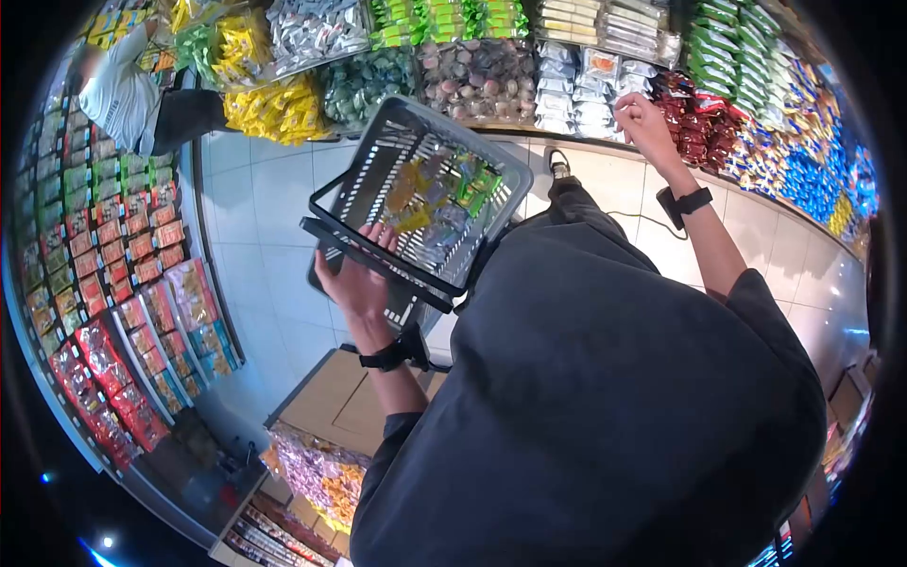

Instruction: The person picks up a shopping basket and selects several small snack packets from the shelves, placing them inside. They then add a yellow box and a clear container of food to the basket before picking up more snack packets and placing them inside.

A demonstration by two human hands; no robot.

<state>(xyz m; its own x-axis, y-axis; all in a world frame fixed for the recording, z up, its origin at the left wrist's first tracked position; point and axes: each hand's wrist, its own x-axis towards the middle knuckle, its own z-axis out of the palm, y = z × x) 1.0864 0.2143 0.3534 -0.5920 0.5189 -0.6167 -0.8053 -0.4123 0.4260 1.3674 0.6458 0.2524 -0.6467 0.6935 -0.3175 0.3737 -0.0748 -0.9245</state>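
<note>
My left hand (354, 288) is wrapped round the black handle (416, 281) of a grey plastic shopping basket (515, 168). Inside the basket lie several small packets, among them yellow packets (408, 189), green packets (479, 189) and clear ones. My right hand (642, 128) is raised at the shelf edge with its fingers curled in. It is nearest to white packets (595, 111) and dark red packets (694, 128). Anything between its fingers is too small or hidden to make out. Each wrist wears a black band.
Snack shelves curve along the far side, with yellow bags (274, 109) and green packs (723, 57). Another person (128, 94) stands at the upper left. Racks of hanging packets (113, 255) line the left. A cardboard box (331, 402) sits at lower left, and a cable (652, 222) crosses the tiles.
</note>
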